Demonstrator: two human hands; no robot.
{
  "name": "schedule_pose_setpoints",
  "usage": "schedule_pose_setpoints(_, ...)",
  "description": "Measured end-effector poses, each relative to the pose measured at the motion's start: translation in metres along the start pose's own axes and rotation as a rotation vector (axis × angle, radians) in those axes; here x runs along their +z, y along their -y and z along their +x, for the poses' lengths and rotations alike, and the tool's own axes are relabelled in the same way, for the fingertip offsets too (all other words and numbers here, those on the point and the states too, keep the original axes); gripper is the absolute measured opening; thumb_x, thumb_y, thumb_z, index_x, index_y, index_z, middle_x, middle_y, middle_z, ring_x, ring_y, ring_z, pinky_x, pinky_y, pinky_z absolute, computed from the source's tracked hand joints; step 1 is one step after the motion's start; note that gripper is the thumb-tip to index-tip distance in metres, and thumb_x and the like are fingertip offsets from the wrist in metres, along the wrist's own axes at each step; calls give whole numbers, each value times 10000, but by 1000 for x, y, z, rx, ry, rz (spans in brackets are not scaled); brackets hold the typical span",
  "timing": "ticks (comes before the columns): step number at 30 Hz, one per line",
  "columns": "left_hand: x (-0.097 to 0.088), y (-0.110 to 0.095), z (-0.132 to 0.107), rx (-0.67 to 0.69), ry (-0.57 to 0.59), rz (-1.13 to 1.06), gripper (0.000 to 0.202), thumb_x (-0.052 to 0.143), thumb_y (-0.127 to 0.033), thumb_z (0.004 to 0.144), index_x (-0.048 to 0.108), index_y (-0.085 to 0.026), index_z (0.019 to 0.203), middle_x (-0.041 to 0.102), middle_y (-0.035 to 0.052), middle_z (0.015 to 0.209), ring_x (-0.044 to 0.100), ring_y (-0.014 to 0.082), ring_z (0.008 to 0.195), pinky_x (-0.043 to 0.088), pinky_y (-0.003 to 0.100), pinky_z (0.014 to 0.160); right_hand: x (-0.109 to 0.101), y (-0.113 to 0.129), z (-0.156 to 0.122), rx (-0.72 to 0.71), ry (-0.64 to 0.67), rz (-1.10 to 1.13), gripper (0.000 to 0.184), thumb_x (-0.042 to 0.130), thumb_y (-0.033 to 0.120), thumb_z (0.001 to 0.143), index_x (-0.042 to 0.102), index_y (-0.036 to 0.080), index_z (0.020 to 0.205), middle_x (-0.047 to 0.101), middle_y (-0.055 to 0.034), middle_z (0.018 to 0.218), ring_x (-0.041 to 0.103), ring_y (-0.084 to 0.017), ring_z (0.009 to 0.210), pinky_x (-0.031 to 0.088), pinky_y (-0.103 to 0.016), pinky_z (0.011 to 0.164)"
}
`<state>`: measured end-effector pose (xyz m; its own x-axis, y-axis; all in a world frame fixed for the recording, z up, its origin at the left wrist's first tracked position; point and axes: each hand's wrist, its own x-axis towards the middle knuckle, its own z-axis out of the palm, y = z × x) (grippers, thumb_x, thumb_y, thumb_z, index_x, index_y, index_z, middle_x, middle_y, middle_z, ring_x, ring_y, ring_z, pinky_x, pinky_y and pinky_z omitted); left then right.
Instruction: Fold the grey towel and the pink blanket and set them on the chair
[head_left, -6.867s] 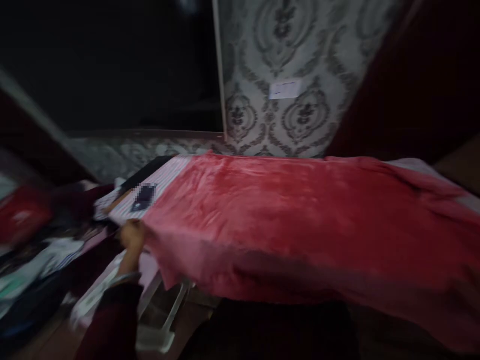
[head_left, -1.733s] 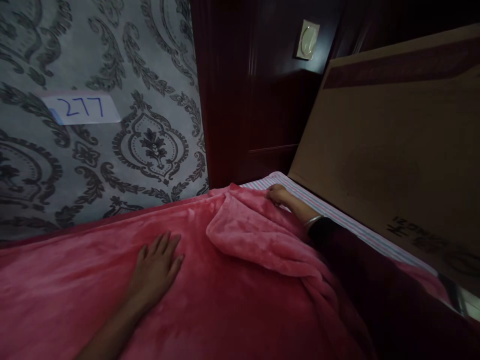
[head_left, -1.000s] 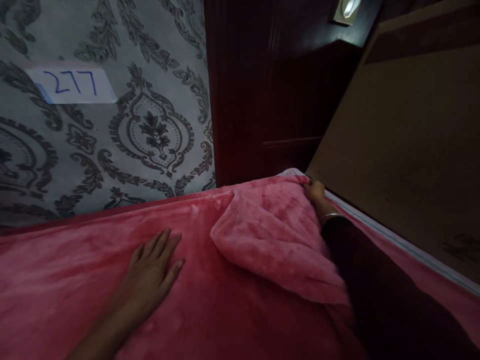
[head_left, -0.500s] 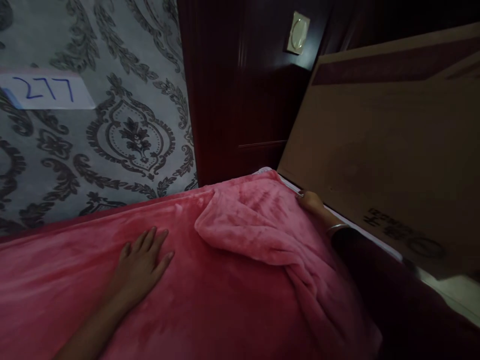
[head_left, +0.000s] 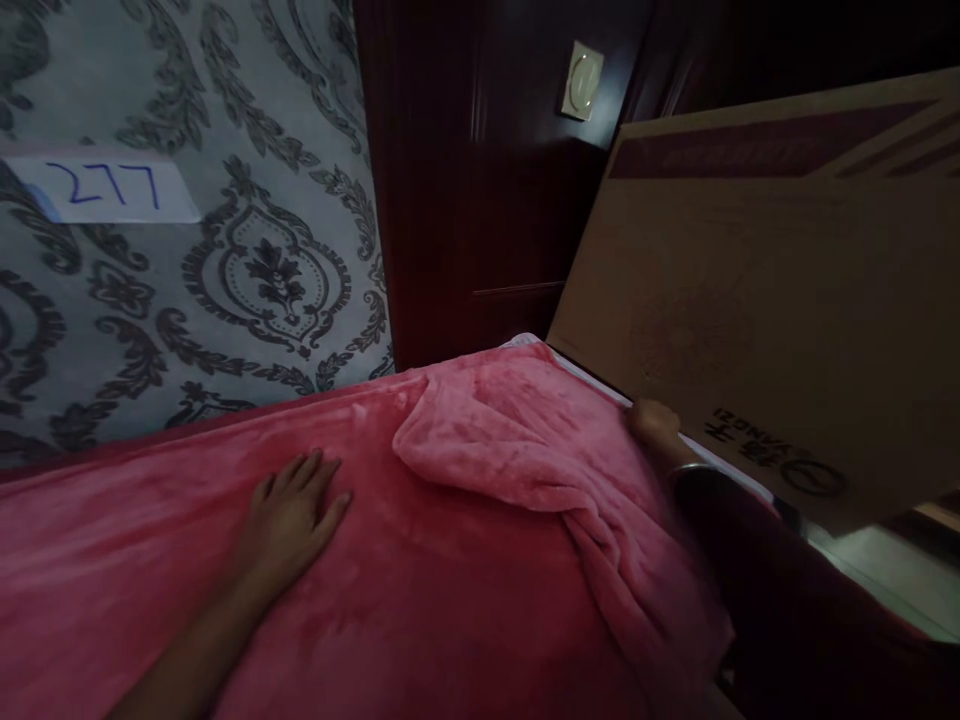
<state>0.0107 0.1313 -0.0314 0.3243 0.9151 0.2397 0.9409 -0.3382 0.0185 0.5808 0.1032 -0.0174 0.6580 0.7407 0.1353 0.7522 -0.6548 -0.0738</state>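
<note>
A plush pink blanket point(head_left: 450, 600) covers the bed, and a lighter flap of it point(head_left: 517, 450) lies folded over in the middle and right. My left hand point(head_left: 296, 515) rests palm down on the blanket, its fingers stretched out. At the bed's right edge my right hand point(head_left: 652, 425) is closed beside the flap, with its fingertips hidden from view. What it grips there does not show. A thin white edge point(head_left: 589, 375) of bedding runs along that side, and a silver bangle point(head_left: 690, 470) circles the right wrist.
A large cardboard box point(head_left: 750, 260) leans close along the right side of the bed. Behind the bed is a dark red wooden panel point(head_left: 465, 200) with a pale switch plate point(head_left: 583, 82). Patterned wallpaper point(head_left: 270, 270) on the left carries a paper label point(head_left: 112, 187) reading 277.
My right hand has moved a little to the right and nearer along the bed's edge. My left hand stays flat in about the same spot. The view has shifted slightly.
</note>
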Motion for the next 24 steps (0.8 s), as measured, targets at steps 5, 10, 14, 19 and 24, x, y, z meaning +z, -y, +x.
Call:
schedule_pose_setpoints(5, 2, -2, -1, 20, 7, 38, 617, 381, -454, 981, 589, -157, 1480, 500, 155, 1592, 453, 360, 1481, 376, 579, 1180, -11, 80, 20, -239, -45, 55, 380, 477, 92, 951, 748, 65, 1215, 679, -267, 1312, 625, -353, 1271, 490, -417, 1017)
schedule_pose_setpoints(10, 1, -1, -4, 15, 24, 8, 614, 413, -473, 974, 592, -179, 1482, 500, 150, 1591, 463, 367, 1473, 370, 605, 1183, -4, 186, 45, -489, -40, 198, 432, 424, 187, 1020, 681, 168, 1368, 681, -97, 1395, 627, -205, 1261, 448, -243, 1048)
schedule_pose_setpoints(14, -1, -1, -7, 5, 18, -26, 596, 416, -473, 981, 599, -198, 1479, 504, 140, 1590, 469, 361, 1470, 372, 611, 1185, 8, 231, 63, -527, -8, 232, 560, 442, 163, 997, 488, 129, 1554, 605, -141, 1492, 582, -219, 1335, 436, -262, 1081)
schedule_pose_setpoints(19, 1, 0, -11, 9, 12, -40, 611, 413, -514, 985, 591, -214, 1487, 515, 125, 1587, 459, 358, 1477, 368, 605, 1188, 23, 246, 78, -496, 99, 181, 426, 541, 202, 977, 645, 117, 1381, 710, -214, 1290, 668, -314, 1204, 498, -372, 1000)
schedule_pose_setpoints(24, 5, 2, -12, 12, 1, -22, 611, 402, -529, 993, 575, -236, 1501, 509, 115, 1594, 449, 349, 1485, 358, 593, 1193, 27, 247, 80, -437, -3, 206, 455, 328, 153, 1043, 623, 87, 1383, 658, -256, 1347, 623, -325, 1270, 459, -388, 1040)
